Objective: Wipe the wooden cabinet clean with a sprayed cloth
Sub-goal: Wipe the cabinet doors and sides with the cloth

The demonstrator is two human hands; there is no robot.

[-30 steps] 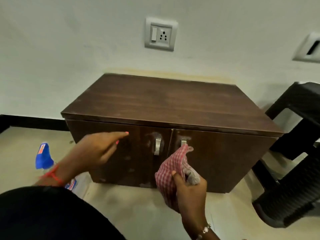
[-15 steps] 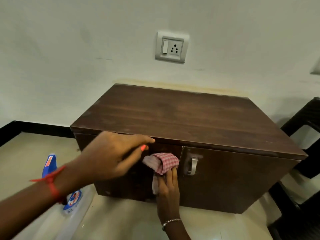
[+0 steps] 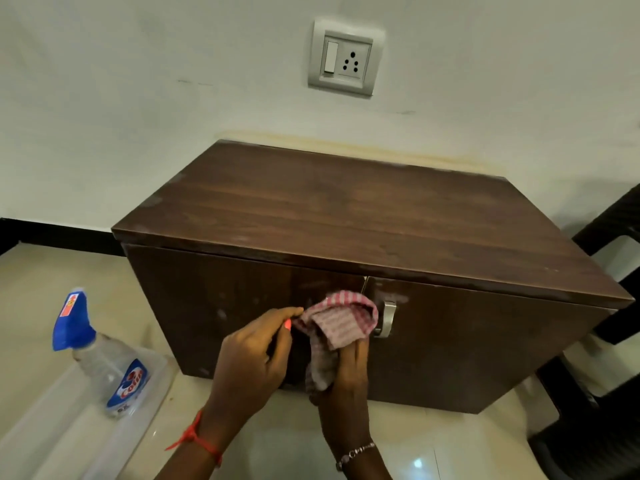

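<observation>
A low dark wooden cabinet (image 3: 363, 220) with two doors stands on the floor against the white wall. My right hand (image 3: 348, 382) holds a red-and-white checked cloth (image 3: 341, 320) against the front, over the left door's handle. The right door's metal handle (image 3: 387, 318) shows just beside the cloth. My left hand (image 3: 254, 355) pinches the cloth's left edge with thumb and forefinger. Pale smudges mark the left door.
A clear spray bottle with a blue trigger (image 3: 100, 355) stands on a translucent plastic lid (image 3: 69, 441) on the floor at left. A black plastic chair (image 3: 609, 341) is close at right. A wall socket (image 3: 344, 58) sits above the cabinet.
My left hand dropped from the cabinet's top front edge and took the cloth's edge. The cloth spread wider near the handles. The view shifted closer and lower.
</observation>
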